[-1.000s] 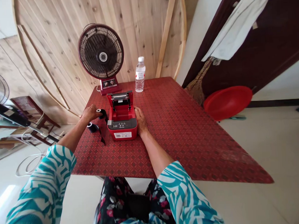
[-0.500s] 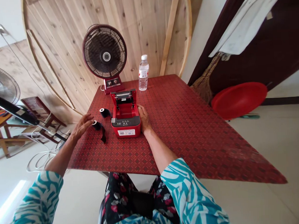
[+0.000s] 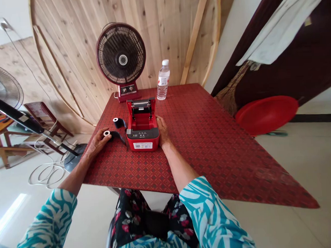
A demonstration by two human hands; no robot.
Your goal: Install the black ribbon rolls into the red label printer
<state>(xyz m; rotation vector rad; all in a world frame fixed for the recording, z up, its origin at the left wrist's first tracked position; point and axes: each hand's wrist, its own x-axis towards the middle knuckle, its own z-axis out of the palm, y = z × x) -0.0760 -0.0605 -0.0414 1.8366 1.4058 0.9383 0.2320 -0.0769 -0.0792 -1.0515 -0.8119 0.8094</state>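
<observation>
A red label printer [image 3: 145,145] with a dark front panel stands on the table, its lid [image 3: 141,102] tilted up and its red inner bay showing. My right hand [image 3: 162,130] lies along the printer's right side, fingers stretched out against it. To the left of the printer, my left hand [image 3: 99,138] has its fingers closed round a black ribbon roll [image 3: 107,134] with a white core, and a loose black strip trails from it toward the printer. A second black ribbon roll [image 3: 118,122] stands behind it, apart from my hand, its own strip reaching the printer's side.
A dark red table fan [image 3: 122,60] and a water bottle [image 3: 163,80] stand at the back of the patterned table [image 3: 210,147]. Off the left edge are a floor fan [image 3: 25,121] and a wooden chair [image 3: 44,118]. A red basin [image 3: 266,114] leans at the right.
My left hand let go of the rear ribbon roll, drew back with spread fingers, then closed on the nearer roll, which has shifted slightly toward the printer. My right hand stays at the printer.
</observation>
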